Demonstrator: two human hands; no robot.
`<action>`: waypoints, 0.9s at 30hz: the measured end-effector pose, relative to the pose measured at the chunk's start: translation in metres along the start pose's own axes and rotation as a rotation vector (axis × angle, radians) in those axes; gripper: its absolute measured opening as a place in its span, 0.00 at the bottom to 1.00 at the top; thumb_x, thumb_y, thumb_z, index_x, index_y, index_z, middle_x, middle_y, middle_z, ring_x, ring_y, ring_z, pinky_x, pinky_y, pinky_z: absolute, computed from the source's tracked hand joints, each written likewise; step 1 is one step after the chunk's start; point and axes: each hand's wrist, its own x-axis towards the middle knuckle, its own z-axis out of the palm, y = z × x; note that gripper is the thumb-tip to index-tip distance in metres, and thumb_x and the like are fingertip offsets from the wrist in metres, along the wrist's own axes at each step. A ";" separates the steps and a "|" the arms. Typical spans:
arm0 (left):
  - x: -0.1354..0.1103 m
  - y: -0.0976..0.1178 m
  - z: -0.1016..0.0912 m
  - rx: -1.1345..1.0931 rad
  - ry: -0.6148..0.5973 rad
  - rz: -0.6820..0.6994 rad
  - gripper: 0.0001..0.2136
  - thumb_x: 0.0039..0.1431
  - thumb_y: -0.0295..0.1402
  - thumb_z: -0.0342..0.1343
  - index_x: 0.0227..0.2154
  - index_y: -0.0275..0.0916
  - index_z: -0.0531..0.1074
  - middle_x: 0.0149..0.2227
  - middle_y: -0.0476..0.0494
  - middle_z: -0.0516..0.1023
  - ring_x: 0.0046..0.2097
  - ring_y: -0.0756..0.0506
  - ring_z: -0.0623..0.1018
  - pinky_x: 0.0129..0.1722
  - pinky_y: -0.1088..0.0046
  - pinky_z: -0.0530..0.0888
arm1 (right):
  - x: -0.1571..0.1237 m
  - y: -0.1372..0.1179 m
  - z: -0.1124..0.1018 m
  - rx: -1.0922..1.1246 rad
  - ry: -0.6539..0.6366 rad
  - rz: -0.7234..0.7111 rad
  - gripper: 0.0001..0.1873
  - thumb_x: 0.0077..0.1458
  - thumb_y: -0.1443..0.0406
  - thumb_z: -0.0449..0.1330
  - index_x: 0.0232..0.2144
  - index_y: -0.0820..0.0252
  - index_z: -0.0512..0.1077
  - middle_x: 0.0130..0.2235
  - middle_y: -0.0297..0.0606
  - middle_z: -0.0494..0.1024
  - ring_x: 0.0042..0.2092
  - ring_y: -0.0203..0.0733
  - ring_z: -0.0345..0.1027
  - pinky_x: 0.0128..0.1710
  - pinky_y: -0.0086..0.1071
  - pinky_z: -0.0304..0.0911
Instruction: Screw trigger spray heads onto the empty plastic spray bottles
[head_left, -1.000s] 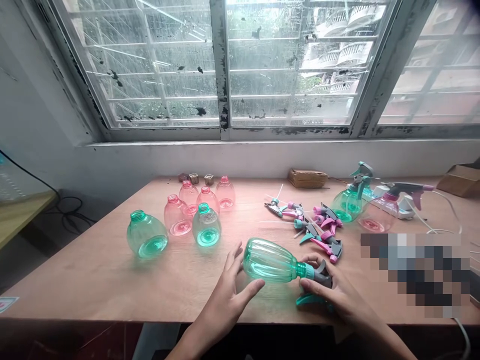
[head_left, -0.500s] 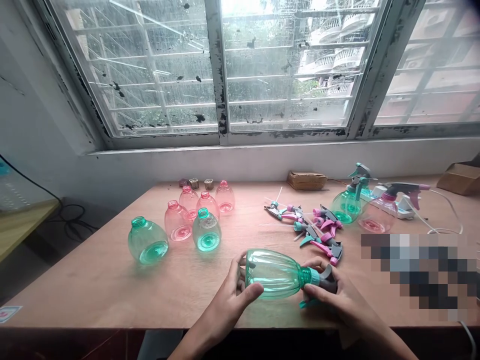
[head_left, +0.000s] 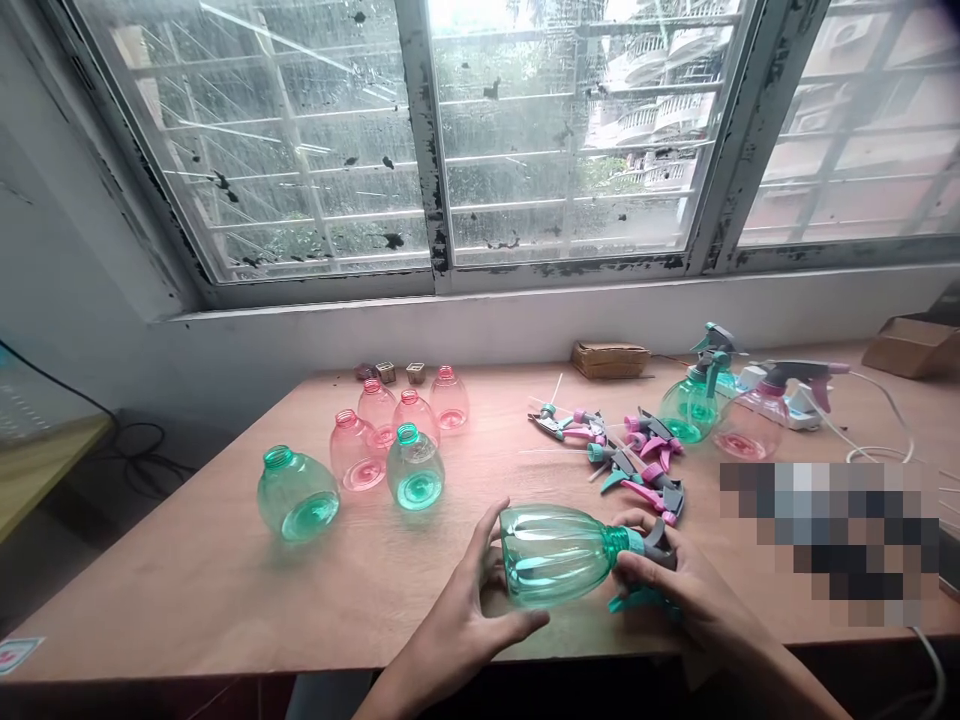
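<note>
A clear green spray bottle lies on its side just above the wooden table, near its front edge. My left hand cups the bottle's base end, thumb under and fingers behind it. My right hand is closed round the grey and teal trigger head at the bottle's neck. The trigger lever sticks out below my fingers.
Several open pink bottles and two green bottles stand at the left. Loose trigger heads lie behind my hands. Two assembled spray bottles stand at the back right beside a white power strip. A blurred patch covers the right.
Both hands have drawn the green bottle slightly closer and to the right. My left hand has gone from resting beside the base to cupping it.
</note>
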 end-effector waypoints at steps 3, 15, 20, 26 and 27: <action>0.000 -0.002 0.000 -0.023 -0.001 0.004 0.47 0.57 0.34 0.68 0.71 0.49 0.42 0.67 0.36 0.63 0.68 0.34 0.64 0.67 0.53 0.64 | 0.001 0.003 -0.001 0.007 -0.008 -0.010 0.25 0.48 0.50 0.73 0.40 0.57 0.72 0.24 0.32 0.79 0.27 0.43 0.73 0.30 0.34 0.70; -0.003 -0.002 -0.002 0.103 0.073 -0.081 0.46 0.55 0.42 0.69 0.71 0.42 0.49 0.73 0.36 0.52 0.73 0.32 0.51 0.72 0.48 0.47 | -0.002 0.001 -0.001 -0.043 -0.027 0.032 0.23 0.48 0.51 0.73 0.39 0.58 0.73 0.24 0.32 0.79 0.28 0.44 0.73 0.28 0.34 0.71; -0.004 0.004 0.000 0.117 0.057 -0.090 0.45 0.56 0.39 0.69 0.71 0.45 0.49 0.73 0.38 0.54 0.73 0.33 0.54 0.71 0.48 0.50 | -0.002 0.000 -0.001 -0.060 -0.018 0.053 0.24 0.47 0.49 0.73 0.39 0.57 0.74 0.24 0.32 0.78 0.29 0.45 0.74 0.28 0.34 0.72; -0.003 0.004 -0.001 0.192 0.068 -0.087 0.44 0.55 0.39 0.69 0.70 0.46 0.51 0.73 0.38 0.54 0.72 0.31 0.55 0.71 0.48 0.52 | -0.002 -0.001 -0.002 -0.062 -0.027 0.046 0.24 0.48 0.50 0.72 0.40 0.58 0.74 0.25 0.32 0.78 0.30 0.45 0.74 0.29 0.35 0.73; -0.004 0.004 -0.001 0.203 0.068 -0.091 0.45 0.55 0.40 0.69 0.71 0.46 0.51 0.73 0.39 0.54 0.72 0.31 0.55 0.71 0.48 0.52 | -0.001 0.000 -0.002 -0.063 -0.028 0.048 0.24 0.48 0.50 0.72 0.40 0.58 0.74 0.25 0.32 0.78 0.30 0.45 0.74 0.29 0.35 0.73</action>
